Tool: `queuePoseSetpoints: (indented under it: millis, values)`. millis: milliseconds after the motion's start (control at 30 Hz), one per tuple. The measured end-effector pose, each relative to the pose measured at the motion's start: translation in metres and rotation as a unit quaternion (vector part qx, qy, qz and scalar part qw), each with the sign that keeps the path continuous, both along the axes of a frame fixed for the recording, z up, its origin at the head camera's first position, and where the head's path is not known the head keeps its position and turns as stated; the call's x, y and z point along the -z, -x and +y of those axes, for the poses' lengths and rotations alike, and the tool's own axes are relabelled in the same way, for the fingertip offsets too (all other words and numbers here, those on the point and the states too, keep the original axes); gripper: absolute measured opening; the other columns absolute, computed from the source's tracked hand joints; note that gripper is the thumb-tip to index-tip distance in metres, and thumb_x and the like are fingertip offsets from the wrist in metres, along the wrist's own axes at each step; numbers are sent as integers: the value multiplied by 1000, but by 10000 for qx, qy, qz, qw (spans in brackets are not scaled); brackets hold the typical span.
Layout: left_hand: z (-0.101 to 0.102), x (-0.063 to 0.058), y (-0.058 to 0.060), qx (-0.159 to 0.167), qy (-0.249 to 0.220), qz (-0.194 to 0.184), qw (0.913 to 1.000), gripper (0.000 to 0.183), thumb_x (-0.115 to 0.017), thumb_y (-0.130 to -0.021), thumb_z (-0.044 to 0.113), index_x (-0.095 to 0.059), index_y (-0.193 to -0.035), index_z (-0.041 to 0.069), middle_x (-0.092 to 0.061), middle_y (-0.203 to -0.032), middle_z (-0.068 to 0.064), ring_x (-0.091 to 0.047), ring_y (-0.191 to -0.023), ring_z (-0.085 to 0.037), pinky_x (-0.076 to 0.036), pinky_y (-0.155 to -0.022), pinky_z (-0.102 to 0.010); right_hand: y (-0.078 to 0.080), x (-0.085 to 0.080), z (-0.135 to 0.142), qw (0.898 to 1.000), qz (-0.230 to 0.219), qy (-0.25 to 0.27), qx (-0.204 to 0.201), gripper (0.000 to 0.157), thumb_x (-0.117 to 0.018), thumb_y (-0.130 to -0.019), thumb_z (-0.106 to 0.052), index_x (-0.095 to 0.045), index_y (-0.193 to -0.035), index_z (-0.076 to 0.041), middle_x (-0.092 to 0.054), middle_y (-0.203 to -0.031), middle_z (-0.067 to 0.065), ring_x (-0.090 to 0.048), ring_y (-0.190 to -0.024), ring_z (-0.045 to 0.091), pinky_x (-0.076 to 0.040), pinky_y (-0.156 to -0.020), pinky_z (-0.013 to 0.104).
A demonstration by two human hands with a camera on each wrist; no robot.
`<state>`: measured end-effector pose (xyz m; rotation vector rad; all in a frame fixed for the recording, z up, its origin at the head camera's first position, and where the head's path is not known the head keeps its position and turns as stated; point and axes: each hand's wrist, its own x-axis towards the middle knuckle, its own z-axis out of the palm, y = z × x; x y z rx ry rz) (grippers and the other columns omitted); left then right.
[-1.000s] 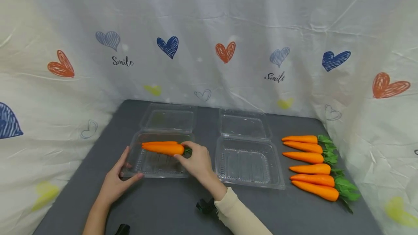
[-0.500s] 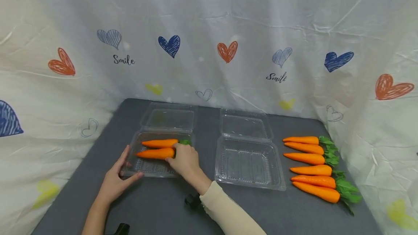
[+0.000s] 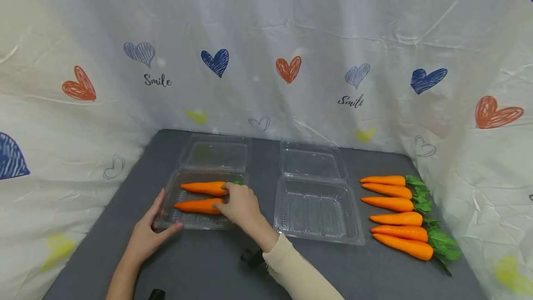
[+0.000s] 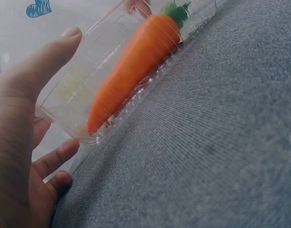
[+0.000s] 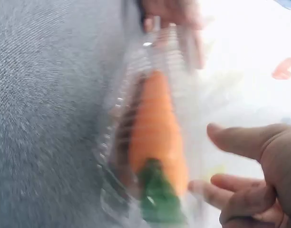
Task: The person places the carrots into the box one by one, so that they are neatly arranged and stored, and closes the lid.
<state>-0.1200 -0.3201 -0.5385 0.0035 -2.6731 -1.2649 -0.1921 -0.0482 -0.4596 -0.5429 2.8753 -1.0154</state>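
Note:
Two orange carrots lie side by side in the left clear clamshell container (image 3: 195,220), the far carrot (image 3: 203,187) behind the near carrot (image 3: 195,206). My right hand (image 3: 228,200) rests over their thick ends with relaxed fingers touching the near carrot. In the right wrist view its thumb and fingers (image 5: 240,142) are spread beside the carrot (image 5: 157,133), with nothing between them. My left hand (image 3: 155,225) lies flat at the container's front left corner, thumb along the front edge. The left wrist view shows its fingers (image 4: 45,61) against the container wall (image 4: 74,95), with the near carrot (image 4: 131,71) inside.
A second clear container (image 3: 316,207) stands open to the right, its lid (image 3: 312,159) folded back. Several carrots (image 3: 395,219) with green tops lie in a row at the far right. A heart-printed cloth (image 3: 266,36) surrounds the grey table (image 3: 208,263).
My right hand brought the second carrot down into the left container, in front of the first, and loosened its hold. My left hand stayed at the corner.

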Motion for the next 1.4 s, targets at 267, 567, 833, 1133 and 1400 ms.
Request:
queuePoseSetpoints:
  millis: [267,567,833,1133,1400]
  values:
    - [3,-2,1,-20,-91,-52,9999,106,-88,-90,28,-21,-172,29,-63,-120,-16,-33,-69,-12,-31,-61,-29,-8,-6,67,9904,292,1195,-635,40,-82,-96,-28,-74,-130,-7,-78,-120,8,-43,-45,-1,-46,-53,23]
    - [2,-1,1,-68,27,-59,10000,106,-87,-91,29,-19,-172,32,-63,-122,-15,-35,-73,-12,-31,-64,-29,-32,-1,196,9727,1228,1959,177,37,-86,-91,-11,-76,-126,-14,-78,-113,7,-27,-37,-8,-28,-36,19]
    - [0,2,-3,-101,-64,11,9999,106,-88,-90,25,-21,-172,30,-61,-117,-13,-33,-71,-12,-30,-61,-29,-74,12,300,9456,978,2458,1893,40,-81,-94,-4,-72,-133,-8,-75,-116,-15,-28,-35,5,-28,-35,28]
    - [1,1,-3,-112,-19,67,9999,106,-88,-89,25,-21,-172,28,-58,-112,-9,-34,-72,-11,-30,-62,-29,-110,32,393,8201,53,3773,4302,56,-84,-91,-4,-67,-144,-13,-73,-117,-20,-45,-36,21,-31,-40,34]
    - [3,2,1,-58,-19,88,9999,106,-88,-89,25,-22,-172,27,-60,-111,-8,-35,-74,-11,-30,-64,-28,-121,61,439,7865,-542,3367,5149,65,-88,-90,-18,-61,-148,-25,-64,-106,-33,-56,-44,18,-40,-45,27]
